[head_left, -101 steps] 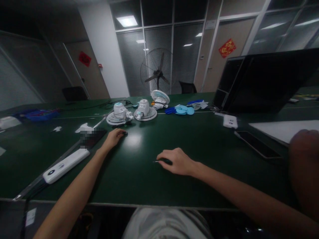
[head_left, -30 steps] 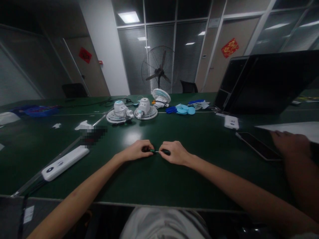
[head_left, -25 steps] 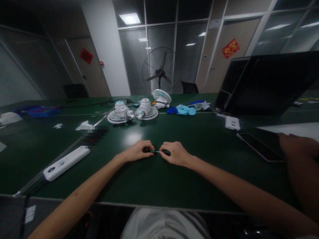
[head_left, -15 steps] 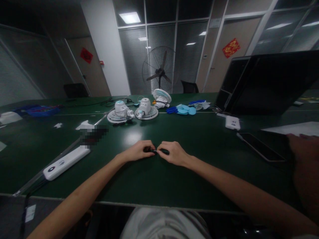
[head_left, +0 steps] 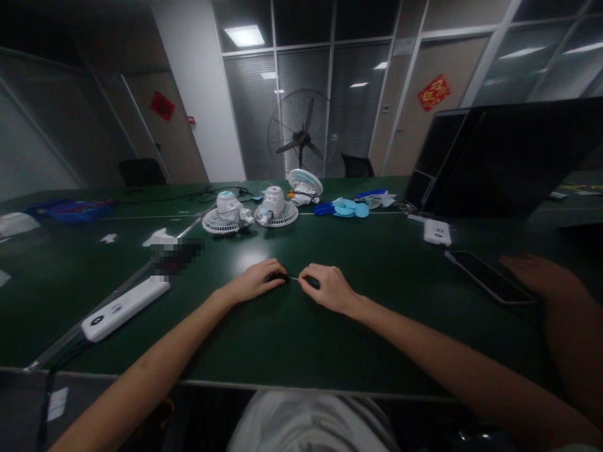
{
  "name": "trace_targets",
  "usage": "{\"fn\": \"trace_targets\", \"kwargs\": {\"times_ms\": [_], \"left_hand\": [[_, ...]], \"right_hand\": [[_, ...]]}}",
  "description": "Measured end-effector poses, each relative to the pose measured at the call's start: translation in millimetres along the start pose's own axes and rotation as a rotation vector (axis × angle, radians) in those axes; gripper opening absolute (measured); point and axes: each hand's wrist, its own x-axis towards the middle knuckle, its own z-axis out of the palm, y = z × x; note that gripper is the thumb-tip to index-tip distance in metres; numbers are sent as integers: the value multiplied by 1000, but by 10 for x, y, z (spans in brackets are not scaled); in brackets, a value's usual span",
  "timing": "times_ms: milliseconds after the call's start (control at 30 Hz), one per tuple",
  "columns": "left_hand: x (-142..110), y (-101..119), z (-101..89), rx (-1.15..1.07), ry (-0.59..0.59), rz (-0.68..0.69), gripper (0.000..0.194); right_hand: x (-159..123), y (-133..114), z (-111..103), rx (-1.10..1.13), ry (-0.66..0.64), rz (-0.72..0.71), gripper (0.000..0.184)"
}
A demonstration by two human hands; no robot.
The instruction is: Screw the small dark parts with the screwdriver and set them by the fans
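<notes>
My right hand [head_left: 328,288] is closed around the dark handle of a small screwdriver [head_left: 312,282]. Its thin metal shaft points left toward my other hand. Curled over a small black part [head_left: 277,277] is my left hand [head_left: 257,280], and fingers hide most of that piece, so its kind does not show. The shaft's tip is at or very near the black part; contact is too small to make out. Both hands rest low over the middle of the green table [head_left: 264,351].
White small fans [head_left: 276,210] lie ahead, beside blue gloves and light-blue pieces [head_left: 351,207]. A white power bank [head_left: 125,309] lies left. On the right are a phone [head_left: 490,277], a white device [head_left: 437,232], a large black monitor [head_left: 513,160] and another person's hand [head_left: 541,274].
My left hand has shifted slightly left and away, exposing more shaft between my hands. The other person's hand has come left, and the white sheet near it is out of sight.
</notes>
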Motion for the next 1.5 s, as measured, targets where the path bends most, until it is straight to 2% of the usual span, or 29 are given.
{"fn": "trace_targets", "kwargs": {"times_ms": [67,200,267,433,600,733,833,933,1033,1300,1500], "left_hand": [[-62,-218,-84,83,64,-66,27],[-243,-734,-320,261,201,-325,34],[-343,-935,-424,298,246,-408,37],[-511,-1184,-539,318,298,-481,41],[-558,-1293,-597,317,320,-551,45],[-620,-1339,-715,301,330,-681,53],[-680,-1340,-805,263,279,-727,41],[-716,-1326,-848,236,249,-726,27],[-729,-1304,-850,237,264,-722,23],[-587,-1255,-743,293,453,-616,37],[-478,-1306,-584,285,454,-551,35]], "right_hand": [[-7,18,3,12,-3,0,15],[-15,43,20,26,-17,-7,16],[-18,49,30,26,-22,-8,17],[-22,53,38,23,-35,-11,17],[-20,38,23,12,-34,-11,15],[-22,25,17,12,-28,-9,15],[-24,25,18,16,-30,-8,15],[-25,31,19,21,-39,-11,15],[-25,32,16,20,-42,-12,15],[-25,29,14,6,-43,-16,15],[-16,20,6,-3,-49,-22,14]]}}
